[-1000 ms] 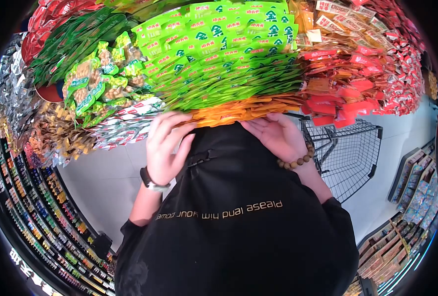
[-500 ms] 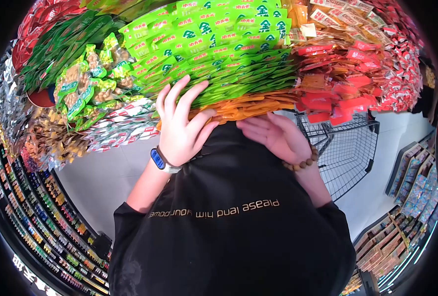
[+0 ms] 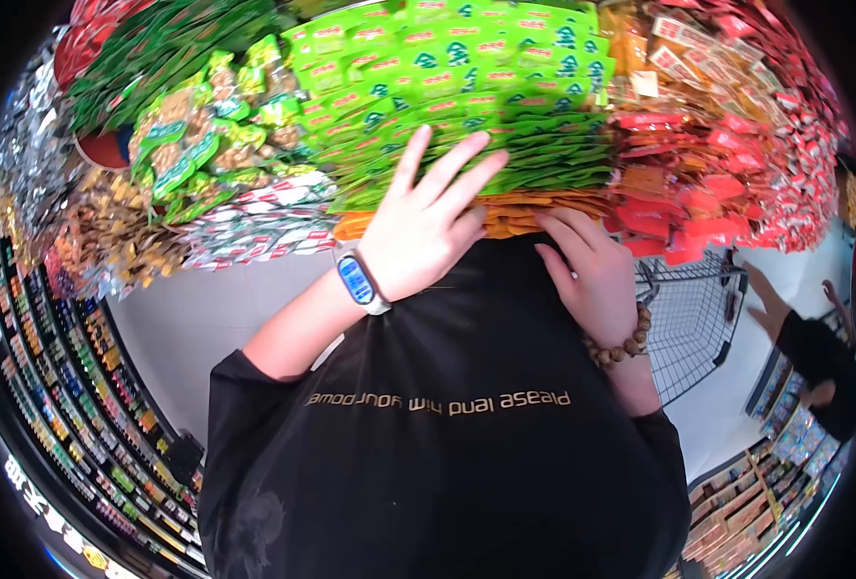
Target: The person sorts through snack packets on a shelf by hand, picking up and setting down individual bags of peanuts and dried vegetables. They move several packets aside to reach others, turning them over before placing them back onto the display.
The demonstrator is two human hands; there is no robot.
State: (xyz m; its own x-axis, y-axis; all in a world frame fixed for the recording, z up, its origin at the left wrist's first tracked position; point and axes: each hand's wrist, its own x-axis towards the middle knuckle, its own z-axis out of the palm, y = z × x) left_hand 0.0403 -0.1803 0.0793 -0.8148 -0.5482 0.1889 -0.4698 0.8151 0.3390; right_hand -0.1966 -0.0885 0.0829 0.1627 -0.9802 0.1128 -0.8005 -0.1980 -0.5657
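My left hand [image 3: 426, 220], with a smart band [image 3: 357, 280] on its wrist, spreads its fingers over the front rows of green snack packets [image 3: 466, 145]. Its fingertips lie on or just above them; contact is hard to judge. The thumb is near a row of orange packets [image 3: 534, 210] at the front edge. My right hand [image 3: 597, 275], wearing a bead bracelet [image 3: 623, 343], is at that orange row with fingers bent forward and thumb apart. No packet shows in either hand.
Bagged nuts [image 3: 191, 145] and white-red packets [image 3: 259, 217] lie left; red packets [image 3: 693, 183] lie right. A shopping cart [image 3: 688, 323] stands beyond my right hand. Another person's arm [image 3: 780, 314] reaches toward it. Shelves [image 3: 81, 405] line the left.
The view has shifted, so the display sits farther right. My left hand has moved right along the green packets. My right hand has turned palm down. Another person has appeared by the cart.
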